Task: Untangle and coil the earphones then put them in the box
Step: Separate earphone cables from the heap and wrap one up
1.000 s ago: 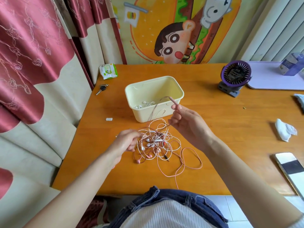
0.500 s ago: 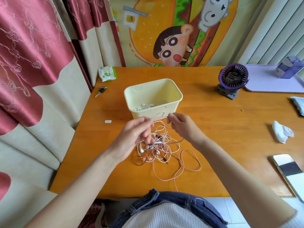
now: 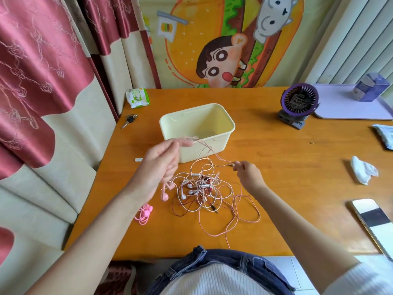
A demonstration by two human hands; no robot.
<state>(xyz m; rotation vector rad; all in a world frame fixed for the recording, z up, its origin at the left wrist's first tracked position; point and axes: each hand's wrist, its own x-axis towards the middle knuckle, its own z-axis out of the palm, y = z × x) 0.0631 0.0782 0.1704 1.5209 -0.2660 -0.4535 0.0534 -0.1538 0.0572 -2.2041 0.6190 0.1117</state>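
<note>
Under everything, a broad orange wooden table [image 3: 276, 188]. At its far right corner, a lavender tray [image 3: 340, 111] carrying one upright blue-purple carton [image 3: 370, 87]. Mid-table, an open cream box [image 3: 212, 146]. Cream floor showing in the visible part, near-left corner hidden behind the raised left hand, so contents hard to tell. Just in front of the box, loose on the table, the tangle of earphones [image 3: 202, 188]: white, pink and dark red cords knotted together, several white buds in the heap. Above the tangle's left side, left hand [image 3: 161, 165] lifted, fingertips blurred, curled about a pale pink cord [image 3: 214, 153], a pink bud [image 3: 164, 196] dangling beneath. Lower, right of the box, right hand [image 3: 248, 175] pinching that cord's plug end. By the left forearm, a small coiled pink set [image 3: 144, 213].
</note>
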